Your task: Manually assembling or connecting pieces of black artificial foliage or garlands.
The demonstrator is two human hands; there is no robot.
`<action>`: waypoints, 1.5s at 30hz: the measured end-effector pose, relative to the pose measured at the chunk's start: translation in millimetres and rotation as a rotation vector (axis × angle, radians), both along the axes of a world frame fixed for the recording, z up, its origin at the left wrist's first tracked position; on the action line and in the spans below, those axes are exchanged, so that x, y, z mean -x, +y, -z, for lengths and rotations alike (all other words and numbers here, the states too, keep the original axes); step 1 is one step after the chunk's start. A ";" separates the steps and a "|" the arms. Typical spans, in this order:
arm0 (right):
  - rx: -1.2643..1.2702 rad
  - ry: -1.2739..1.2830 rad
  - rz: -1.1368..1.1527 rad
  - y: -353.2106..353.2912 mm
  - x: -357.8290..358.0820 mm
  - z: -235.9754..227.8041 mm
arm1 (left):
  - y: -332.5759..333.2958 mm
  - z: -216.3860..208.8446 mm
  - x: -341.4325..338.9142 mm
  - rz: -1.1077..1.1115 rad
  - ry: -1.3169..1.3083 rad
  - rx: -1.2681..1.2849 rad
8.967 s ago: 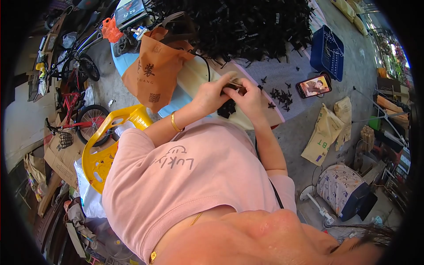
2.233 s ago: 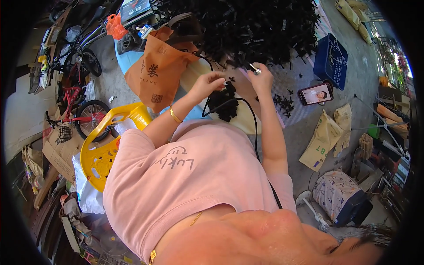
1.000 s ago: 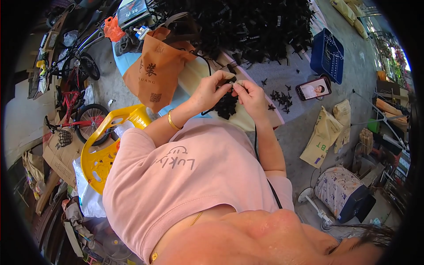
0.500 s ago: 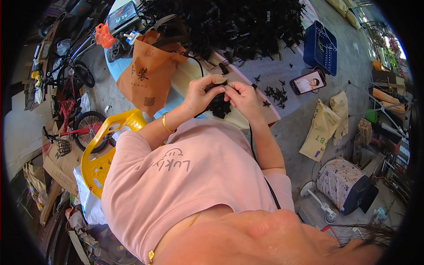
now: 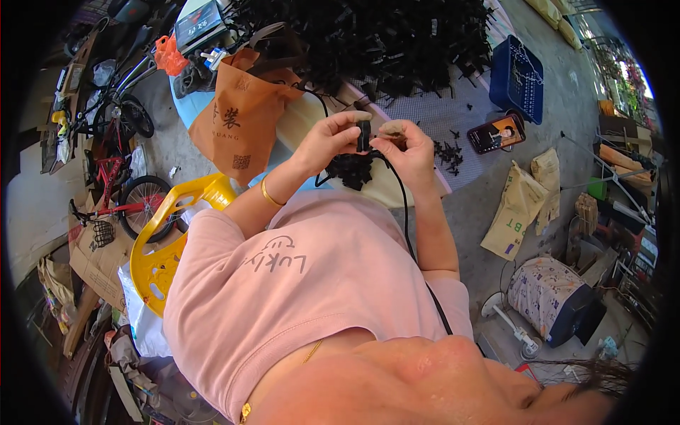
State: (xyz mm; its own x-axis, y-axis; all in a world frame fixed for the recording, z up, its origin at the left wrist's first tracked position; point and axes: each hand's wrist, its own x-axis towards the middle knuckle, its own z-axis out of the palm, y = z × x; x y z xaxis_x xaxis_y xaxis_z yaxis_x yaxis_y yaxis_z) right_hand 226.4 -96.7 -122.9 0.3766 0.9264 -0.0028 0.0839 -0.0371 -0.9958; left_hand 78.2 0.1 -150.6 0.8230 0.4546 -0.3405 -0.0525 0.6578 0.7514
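One small black heap (image 5: 350, 171) is lying nearest. Just beyond, the left hand (image 5: 326, 144) is pinching a black piece (image 5: 363, 136) between thumb and fingers; the right hand (image 5: 416, 152) is curling beside it — I can't tell what it's gripping. Farther right, a phone (image 5: 496, 134) is lying — beyond, a large black pile (image 5: 397, 46) is spreading.

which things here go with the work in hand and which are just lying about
Work in hand:
left hand, holding a black piece
right hand beside it, grip unclear
small black pile
big black heap

Apparently just lying about:
phone
orange bag
yellow chair
red bicycle
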 end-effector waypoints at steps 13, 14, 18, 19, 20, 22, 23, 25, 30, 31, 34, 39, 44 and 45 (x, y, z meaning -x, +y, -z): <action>0.314 0.377 -0.160 3.2 -9.7 14.2 | -6.6 -14.0 0.3 0.078 0.060 -0.336; 0.314 0.377 -0.161 3.0 -8.4 13.3 | -6.6 -12.3 -0.4 0.030 0.059 -0.349; 0.280 0.340 -0.120 1.9 -1.2 8.7 | -7.3 -5.1 -3.5 -0.114 -0.002 -0.382; 0.299 0.241 -0.133 1.7 -0.2 7.6 | -7.3 -4.5 -3.1 -0.112 -0.001 -0.382; 0.299 0.242 -0.133 1.5 0.7 7.3 | -7.2 -4.1 -2.3 -0.082 0.017 -0.417; 0.272 0.181 -0.114 1.2 1.8 6.9 | -6.7 -4.7 -1.2 -0.050 0.036 -0.451; 0.271 0.182 -0.113 0.9 2.0 6.3 | -6.5 -6.2 -0.7 -0.048 0.036 -0.421; 0.253 0.112 -0.130 0.0 1.9 4.9 | -7.2 -9.5 0.2 -0.046 0.037 -0.390; 0.258 0.069 -0.151 0.3 2.5 4.1 | -10.4 -8.3 2.9 -0.082 0.044 -0.400; 0.256 0.059 -0.138 0.3 3.5 3.5 | -12.0 -5.1 3.3 -0.080 0.044 -0.400; 0.286 0.124 -0.120 0.2 5.6 16.1 | -15.9 -3.9 4.0 -0.128 0.169 -0.611; 0.393 0.234 -0.213 4.5 -5.6 16.8 | -11.0 -9.9 4.6 -0.116 0.214 -0.973; 0.398 0.187 -0.100 10.8 -51.3 24.4 | 2.8 13.3 1.3 -0.133 0.256 -0.940; 0.397 0.187 -0.100 11.6 -58.8 33.2 | 7.2 22.2 1.4 -0.197 0.288 -0.931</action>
